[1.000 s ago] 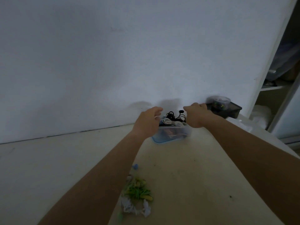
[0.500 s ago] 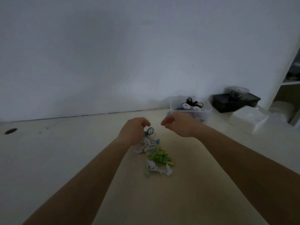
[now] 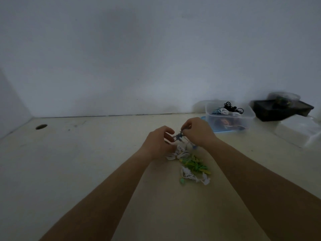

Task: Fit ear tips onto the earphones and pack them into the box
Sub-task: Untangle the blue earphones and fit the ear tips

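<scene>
A pile of coiled earphones lies on the pale table: white ones (image 3: 180, 153), green and yellow ones (image 3: 195, 165), and another white set (image 3: 194, 177) nearest me. Above the pile's far end both hands meet on a small blue-grey earphone (image 3: 178, 136). My right hand (image 3: 198, 132) pinches its cord from the right, and my left hand (image 3: 159, 142) holds it from the left with curled fingers. A clear plastic box (image 3: 229, 119) on a blue lid stands at the back right, with black and white earphones heaped in it.
A black tray (image 3: 281, 109) with a clear bag on it sits right of the box by the wall. White packaging (image 3: 298, 131) lies at the far right. A dark hole (image 3: 41, 126) marks the table's back left. The white wall runs behind.
Both hands left the clear box, came back toward me over the pile, and now hold a blue-grey earphone lifted from it. The camera turned left and down.
</scene>
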`<state>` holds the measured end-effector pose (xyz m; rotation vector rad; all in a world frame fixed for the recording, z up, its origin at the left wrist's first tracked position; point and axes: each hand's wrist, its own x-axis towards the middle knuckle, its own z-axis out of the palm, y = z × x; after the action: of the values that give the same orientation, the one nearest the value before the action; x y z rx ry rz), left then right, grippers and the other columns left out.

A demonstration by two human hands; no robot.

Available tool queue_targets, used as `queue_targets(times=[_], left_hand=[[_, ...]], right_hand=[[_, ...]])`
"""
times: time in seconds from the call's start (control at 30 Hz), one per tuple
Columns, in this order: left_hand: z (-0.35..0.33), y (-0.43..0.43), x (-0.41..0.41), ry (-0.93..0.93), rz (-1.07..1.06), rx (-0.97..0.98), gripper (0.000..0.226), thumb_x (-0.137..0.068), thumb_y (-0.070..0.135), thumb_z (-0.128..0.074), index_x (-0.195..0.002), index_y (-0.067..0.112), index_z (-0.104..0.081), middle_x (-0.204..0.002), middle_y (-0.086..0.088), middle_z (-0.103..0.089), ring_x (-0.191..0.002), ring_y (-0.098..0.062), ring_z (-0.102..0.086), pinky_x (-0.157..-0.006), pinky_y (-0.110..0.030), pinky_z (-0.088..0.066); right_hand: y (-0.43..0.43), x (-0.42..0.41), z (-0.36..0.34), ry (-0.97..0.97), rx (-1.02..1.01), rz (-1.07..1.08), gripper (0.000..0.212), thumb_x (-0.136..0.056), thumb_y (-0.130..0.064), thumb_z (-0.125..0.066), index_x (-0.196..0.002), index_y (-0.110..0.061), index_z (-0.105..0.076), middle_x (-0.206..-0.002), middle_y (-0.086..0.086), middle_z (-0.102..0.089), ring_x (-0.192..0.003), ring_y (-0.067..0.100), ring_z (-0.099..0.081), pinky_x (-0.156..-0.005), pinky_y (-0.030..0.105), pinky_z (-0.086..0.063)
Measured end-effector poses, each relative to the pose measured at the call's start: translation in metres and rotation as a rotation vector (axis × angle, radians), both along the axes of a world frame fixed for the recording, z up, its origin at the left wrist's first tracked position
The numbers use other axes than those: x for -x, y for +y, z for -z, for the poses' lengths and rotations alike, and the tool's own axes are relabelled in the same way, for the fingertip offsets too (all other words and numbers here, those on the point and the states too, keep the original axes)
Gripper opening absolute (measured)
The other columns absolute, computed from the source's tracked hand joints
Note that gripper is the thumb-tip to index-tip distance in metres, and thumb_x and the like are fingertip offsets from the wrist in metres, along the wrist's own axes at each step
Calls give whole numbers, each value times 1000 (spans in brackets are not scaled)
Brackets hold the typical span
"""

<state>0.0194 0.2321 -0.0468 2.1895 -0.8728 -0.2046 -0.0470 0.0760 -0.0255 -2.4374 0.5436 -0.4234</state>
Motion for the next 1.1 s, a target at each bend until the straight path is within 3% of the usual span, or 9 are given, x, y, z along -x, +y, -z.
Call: queue_targets(times=[0.17,0.3,0.4,0.5,0.57,0.63,0.7,0.93,1.1], left_hand=[[-3,5,4,-40,-34,44,59,-79,16,-80,-128,29,-51,-105,3,-64,-76,-7,-68,-72,-27,-58],[-10,7,13,-63,-91,166,56,-85,23,-74,-131,33,-45,-107,5,-60,-89,-13,-63,-77,-30,-56],[-23,12,19,-52,-163,306,56,-88,16,-67,-133,34,-41,-112,3,-59,-94,-16,-61,-78,-31,-53],[-37,17,28,271,-172,424,51,-92,7,-59,-137,26,-42,-123,-6,-61,-98,-21,-61,-81,-37,-51],[-48,26,38,627,-136,497,30,-99,21,-53,-129,18,-56,-125,-11,-65,-104,-26,-64,-89,-41,-52],[-54,36,50,931,-64,578,39,-103,40,-43,-124,13,-62,-121,-14,-69,-109,-35,-66,-95,-45,-53],[-57,48,58,1066,-3,670,45,-104,41,-40,-124,7,-62,-118,-19,-70,-105,-39,-68,-94,-46,-55],[-59,94,70,957,-20,758,22,-96,-3,-53,-115,1,-64,-105,-20,-72,-86,-25,-72,-78,-29,-61],[-50,122,71,780,-34,624,23,-95,-1,-57,-117,1,-65,-98,-16,-75,-81,-19,-72,-73,-24,-59]], right_hand=[[4,6,-29,-231,-241,-6,8,-89,-9,-65,-86,-15,-70,-84,7,-73,-72,24,-70,-69,35,-56],[12,11,-47,-295,-346,-28,7,-92,-9,-64,-91,-13,-70,-82,4,-71,-64,17,-66,-55,21,-51],[20,16,-63,-321,-455,-30,7,-92,-8,-64,-90,-11,-70,-81,6,-70,-60,15,-63,-56,24,-53],[30,22,-78,-339,-622,-65,8,-93,-6,-63,-89,-9,-70,-80,12,-67,-63,20,-62,-60,28,-56],[39,27,-84,-341,-709,-97,6,-94,-5,-64,-92,-6,-70,-81,14,-66,-64,21,-63,-61,28,-58],[48,32,-87,-336,-736,-115,7,-94,-5,-63,-97,-3,-70,-80,14,-66,-65,20,-64,-62,28,-60],[58,36,-87,-339,-784,-124,9,-93,-3,-63,-99,0,-69,-79,16,-66,-66,21,-65,-64,31,-62],[82,53,-74,-334,-1110,-120,14,-90,10,-54,-90,-2,-61,-84,19,-63,-71,26,-66,-67,36,-58],[95,77,-56,-92,-931,-122,45,-85,13,-42,-115,-15,-60,-104,19,-61,-88,28,-64,-70,38,-59]])
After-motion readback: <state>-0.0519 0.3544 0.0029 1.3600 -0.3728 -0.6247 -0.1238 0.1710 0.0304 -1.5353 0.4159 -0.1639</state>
